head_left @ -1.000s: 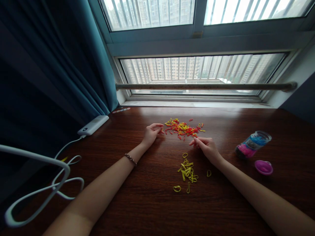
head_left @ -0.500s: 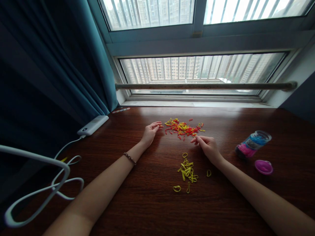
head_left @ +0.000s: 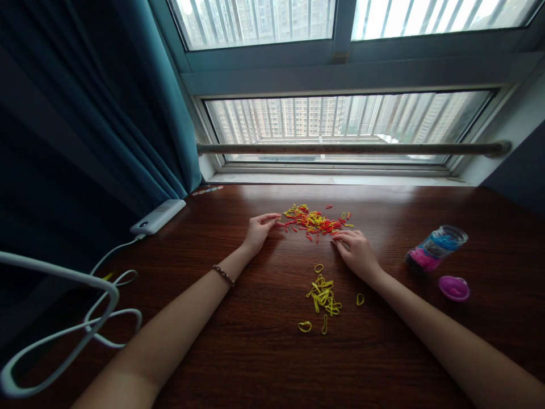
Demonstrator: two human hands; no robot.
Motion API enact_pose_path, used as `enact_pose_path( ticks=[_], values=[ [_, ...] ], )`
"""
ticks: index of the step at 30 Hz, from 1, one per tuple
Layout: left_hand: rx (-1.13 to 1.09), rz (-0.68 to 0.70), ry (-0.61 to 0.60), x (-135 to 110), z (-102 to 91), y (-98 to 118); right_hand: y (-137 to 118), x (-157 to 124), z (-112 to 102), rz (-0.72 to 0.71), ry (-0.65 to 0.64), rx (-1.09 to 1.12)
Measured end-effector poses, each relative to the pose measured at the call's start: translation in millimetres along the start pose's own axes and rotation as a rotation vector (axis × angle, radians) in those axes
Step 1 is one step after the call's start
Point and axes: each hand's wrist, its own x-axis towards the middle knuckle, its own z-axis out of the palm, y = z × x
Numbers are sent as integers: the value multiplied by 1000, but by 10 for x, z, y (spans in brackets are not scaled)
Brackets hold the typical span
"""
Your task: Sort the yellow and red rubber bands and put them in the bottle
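Observation:
A mixed pile of small red and yellow rubber bands lies on the dark brown table. At its left edge is my left hand, thumb and fingers pinched together with a bit of yellow band showing at the tips. My right hand rests at the lower right edge of the pile. Its fingers are stretched out and slightly apart, the tips touching or close to the red bands, and nothing shows in them. Closer to me is a looser heap of yellow rubber bands, with a few single yellow ones around it.
On the right, a clear jar with blue, grey and pink contents lies tilted near a purple lid. A white power bank with a white cable sits at left by the blue curtain. A window stands behind the table.
My right hand's fingers have straightened and spread at the pile's edge. My left hand has shifted its fingers slightly beside the pile. The view has moved a little.

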Motion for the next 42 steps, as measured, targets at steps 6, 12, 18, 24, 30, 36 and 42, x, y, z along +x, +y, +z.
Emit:
enact_pose_path(
  ticks=[6,12,18,24,30,36,42],
  values=[
    [141,89,120,50,-50,-60,-62,-25,-7,-72,-28,-122],
    [152,79,139,68,-73,-86,-95,-46,-22,-74,-65,-239],
    [177,87,109,25,-39,-25,-144,-60,-38,-43,-75,-381],
    [215,81,86,1,-19,29,-162,-66,-40,-35,-71,-402],
    [228,115,-71,-121,99,132,-143,-40,-86,5,148,-66],
    [316,169,-485,-577,478,286,-140,-14,-143,220,214,384],
    [503,528,-908,-811,663,370,-59,12,-112,384,280,545]
  ],
)
